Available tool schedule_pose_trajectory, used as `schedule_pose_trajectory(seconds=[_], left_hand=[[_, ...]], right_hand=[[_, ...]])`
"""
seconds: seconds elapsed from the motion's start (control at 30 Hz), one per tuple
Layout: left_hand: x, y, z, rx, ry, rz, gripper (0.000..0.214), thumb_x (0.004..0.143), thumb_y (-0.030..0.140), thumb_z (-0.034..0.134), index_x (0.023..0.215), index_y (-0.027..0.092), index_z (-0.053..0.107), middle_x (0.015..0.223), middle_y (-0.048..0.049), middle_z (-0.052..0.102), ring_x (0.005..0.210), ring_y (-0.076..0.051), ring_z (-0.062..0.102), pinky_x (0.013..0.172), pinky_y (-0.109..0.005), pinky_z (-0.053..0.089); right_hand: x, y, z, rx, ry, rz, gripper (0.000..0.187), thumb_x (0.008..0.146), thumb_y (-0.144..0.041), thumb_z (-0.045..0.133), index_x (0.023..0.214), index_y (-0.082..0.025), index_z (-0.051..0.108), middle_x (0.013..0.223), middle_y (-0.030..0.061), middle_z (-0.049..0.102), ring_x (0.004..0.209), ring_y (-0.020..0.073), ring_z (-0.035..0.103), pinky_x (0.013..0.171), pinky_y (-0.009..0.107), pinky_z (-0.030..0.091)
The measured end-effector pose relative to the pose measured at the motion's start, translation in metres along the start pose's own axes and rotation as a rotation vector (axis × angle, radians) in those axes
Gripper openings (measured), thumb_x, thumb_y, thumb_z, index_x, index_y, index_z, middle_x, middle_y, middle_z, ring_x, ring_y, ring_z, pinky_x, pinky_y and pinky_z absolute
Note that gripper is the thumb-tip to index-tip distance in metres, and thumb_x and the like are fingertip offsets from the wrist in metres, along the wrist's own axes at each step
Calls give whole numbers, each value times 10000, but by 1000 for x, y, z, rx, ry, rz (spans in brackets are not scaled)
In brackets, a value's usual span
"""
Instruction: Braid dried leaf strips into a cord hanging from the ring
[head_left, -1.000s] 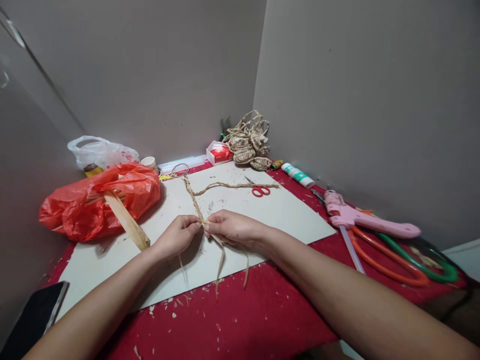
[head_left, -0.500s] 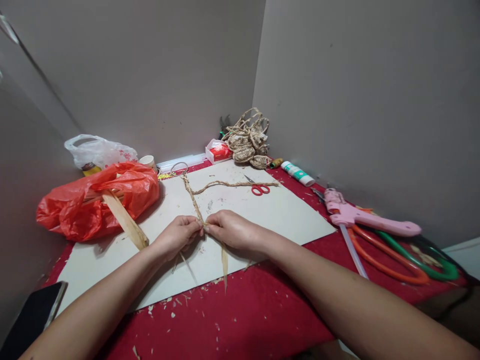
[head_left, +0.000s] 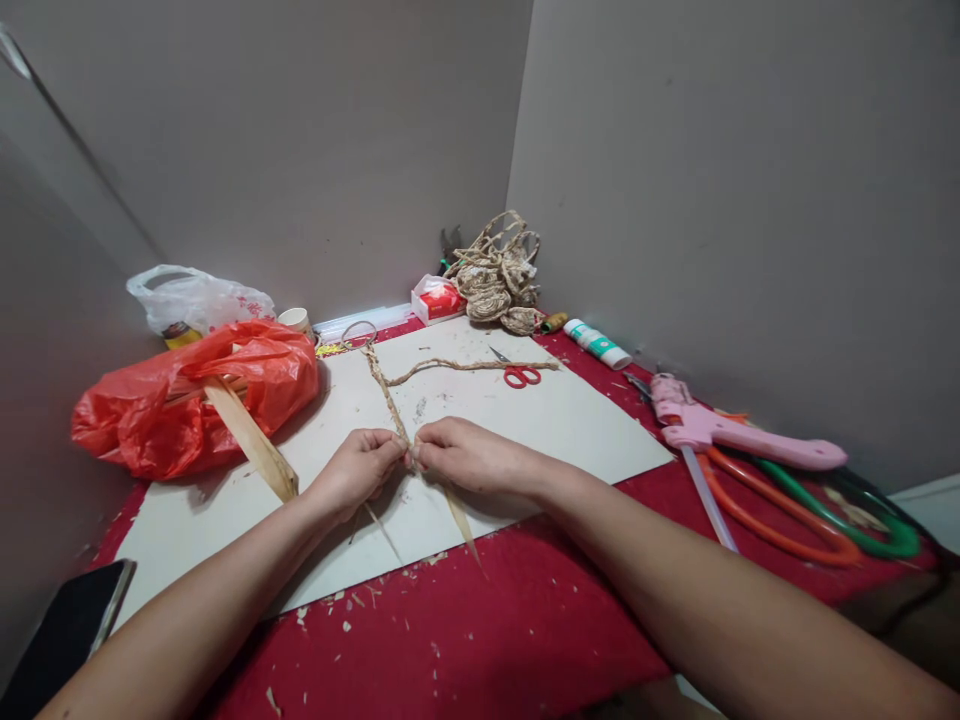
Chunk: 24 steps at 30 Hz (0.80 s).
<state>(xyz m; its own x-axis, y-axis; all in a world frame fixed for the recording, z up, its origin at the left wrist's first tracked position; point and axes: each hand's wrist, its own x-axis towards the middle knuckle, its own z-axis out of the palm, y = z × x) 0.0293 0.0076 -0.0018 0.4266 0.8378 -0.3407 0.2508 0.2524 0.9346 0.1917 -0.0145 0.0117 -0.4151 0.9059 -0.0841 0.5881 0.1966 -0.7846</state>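
Observation:
My left hand [head_left: 360, 470] and my right hand [head_left: 461, 455] meet at the middle of a white board [head_left: 570, 420], both pinched shut on the near end of a twisted straw braid [head_left: 386, 395]. The braid runs away from my fingers to a metal ring [head_left: 360, 335] at the board's far edge. A second braided length [head_left: 465, 366] branches off to the right. Loose flat straw strips [head_left: 465, 525] hang from under my fingers toward me.
A red plastic bag [head_left: 187, 400] with flat strips sticking out lies left, a white bag [head_left: 199, 300] behind it. Red scissors [head_left: 517, 375], a bundle of braided straw [head_left: 495, 275], a glue tube [head_left: 600, 345], a pink glue gun [head_left: 735, 430] and coloured hoops [head_left: 825, 510] sit right. A phone [head_left: 67, 630] lies near left.
My hands stay pinched together on the braid. The loose strips under them have swung, the long one now slanting toward the right.

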Motion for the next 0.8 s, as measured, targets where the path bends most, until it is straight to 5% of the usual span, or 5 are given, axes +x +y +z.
schedule_pose_trajectory(seconds=[0.33, 0.57, 0.6, 0.73, 0.8], left_hand=[[-1, -5, 4, -106, 0, 28, 350, 738, 343, 576, 526, 176, 353, 415, 94, 243, 344, -18, 176, 376, -196, 91], [-3, 0, 1, -112, -36, -7, 263, 701, 377, 637, 659, 138, 537, 389, 104, 255, 337, -19, 149, 366, -194, 68], [-3, 1, 1, -122, -45, -12, 269, 694, 382, 646, 659, 140, 534, 390, 106, 248, 336, -19, 145, 363, -192, 67], [-3, 3, -2, -148, -97, -14, 277, 703, 389, 650, 691, 138, 537, 417, 112, 215, 351, -13, 120, 365, -176, 68], [-2, 3, -3, -155, -116, -1, 272, 726, 389, 635, 704, 137, 533, 429, 111, 205, 362, -13, 111, 369, -173, 70]], right_hand=[[-6, -6, 18, -307, 43, -39, 266, 844, -208, 371, 706, -136, 587, 748, 124, 638, 635, 168, 519, 585, 271, 323], [-22, -13, -3, 11, -307, -133, 284, 833, -238, 457, 571, -150, 522, 506, 11, 539, 457, 95, 450, 492, 219, 317], [-21, -11, -7, 96, -261, -94, 304, 845, -271, 447, 576, -150, 521, 485, 3, 522, 439, 91, 443, 480, 215, 319], [-6, 2, -10, 167, 259, -41, 311, 856, -305, 451, 598, -147, 521, 539, 9, 534, 492, 87, 441, 497, 208, 325], [2, 7, -4, 185, 274, -54, 285, 857, -302, 460, 634, -143, 537, 584, 14, 545, 523, 86, 442, 501, 204, 317]])
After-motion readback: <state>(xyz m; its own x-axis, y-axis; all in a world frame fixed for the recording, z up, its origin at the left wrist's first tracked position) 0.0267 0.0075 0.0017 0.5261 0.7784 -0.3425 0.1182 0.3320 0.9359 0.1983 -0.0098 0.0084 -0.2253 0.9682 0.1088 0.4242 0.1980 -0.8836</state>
